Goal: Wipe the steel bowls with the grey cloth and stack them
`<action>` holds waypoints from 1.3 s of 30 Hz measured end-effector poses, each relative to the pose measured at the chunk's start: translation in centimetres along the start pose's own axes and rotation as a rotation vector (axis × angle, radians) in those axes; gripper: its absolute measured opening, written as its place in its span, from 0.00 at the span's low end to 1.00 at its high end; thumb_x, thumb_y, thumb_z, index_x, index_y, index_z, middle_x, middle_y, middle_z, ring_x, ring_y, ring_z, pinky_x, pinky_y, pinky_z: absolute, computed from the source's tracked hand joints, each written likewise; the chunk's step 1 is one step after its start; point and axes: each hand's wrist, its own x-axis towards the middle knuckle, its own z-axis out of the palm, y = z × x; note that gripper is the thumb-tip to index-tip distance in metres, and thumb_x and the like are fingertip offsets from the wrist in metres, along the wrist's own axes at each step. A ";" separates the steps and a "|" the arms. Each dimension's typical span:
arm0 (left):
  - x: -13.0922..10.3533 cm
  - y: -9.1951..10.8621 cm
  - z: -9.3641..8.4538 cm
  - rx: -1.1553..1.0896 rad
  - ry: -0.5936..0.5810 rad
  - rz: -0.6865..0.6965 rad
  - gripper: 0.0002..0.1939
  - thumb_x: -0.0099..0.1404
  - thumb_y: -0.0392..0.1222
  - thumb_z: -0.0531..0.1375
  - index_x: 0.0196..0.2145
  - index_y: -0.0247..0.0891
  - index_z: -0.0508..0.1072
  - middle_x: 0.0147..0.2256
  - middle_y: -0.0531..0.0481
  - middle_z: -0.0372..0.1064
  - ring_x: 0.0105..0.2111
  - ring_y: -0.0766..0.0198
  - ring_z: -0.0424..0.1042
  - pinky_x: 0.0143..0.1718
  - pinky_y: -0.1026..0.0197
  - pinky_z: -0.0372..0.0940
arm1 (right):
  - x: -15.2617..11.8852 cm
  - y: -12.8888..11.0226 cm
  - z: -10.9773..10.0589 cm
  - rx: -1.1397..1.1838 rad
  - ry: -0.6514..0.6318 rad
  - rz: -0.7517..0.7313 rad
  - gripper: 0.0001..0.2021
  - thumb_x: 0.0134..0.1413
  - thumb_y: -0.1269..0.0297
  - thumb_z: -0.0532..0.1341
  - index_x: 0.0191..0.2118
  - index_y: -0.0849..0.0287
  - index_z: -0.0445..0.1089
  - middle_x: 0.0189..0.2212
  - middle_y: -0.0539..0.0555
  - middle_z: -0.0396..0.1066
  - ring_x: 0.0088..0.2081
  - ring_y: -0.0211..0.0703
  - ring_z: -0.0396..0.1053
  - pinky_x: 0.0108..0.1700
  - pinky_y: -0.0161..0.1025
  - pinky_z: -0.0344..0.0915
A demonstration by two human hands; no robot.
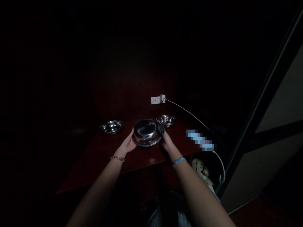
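Observation:
Between my hands is a shiny metal bowl [146, 130], its base turned up and toward me, over the dark red table. My left hand [129, 143] grips the bowl's left rim, thumb along its side. At the right side, my right hand [165, 138] holds the rim together with a crumpled black cloth [161, 128] pressed against the metal. The fingers under and behind the bowl are hidden. Behind the right hand stands another metal bowl [166, 119], open side up. A third metal bowl [111, 127] rests open side up at the table's left.
A white wall socket [155, 100] holds a charger [162, 98]; its white cable [189, 113] runs down to the right. A blurred, lit phone-like object [200, 140] lies on the table's [142, 160] right side. Pale clogs [198, 166] sit below the right edge.

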 end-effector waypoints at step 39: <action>1.1 -0.4 -0.9 0.079 0.020 -0.024 0.18 0.79 0.43 0.51 0.59 0.34 0.72 0.33 0.43 0.82 0.30 0.56 0.83 0.43 0.55 0.77 | 0.2 0.3 0.2 -0.079 -0.078 -0.144 0.20 0.66 0.48 0.60 0.38 0.59 0.81 0.40 0.62 0.84 0.53 0.54 0.80 0.60 0.50 0.72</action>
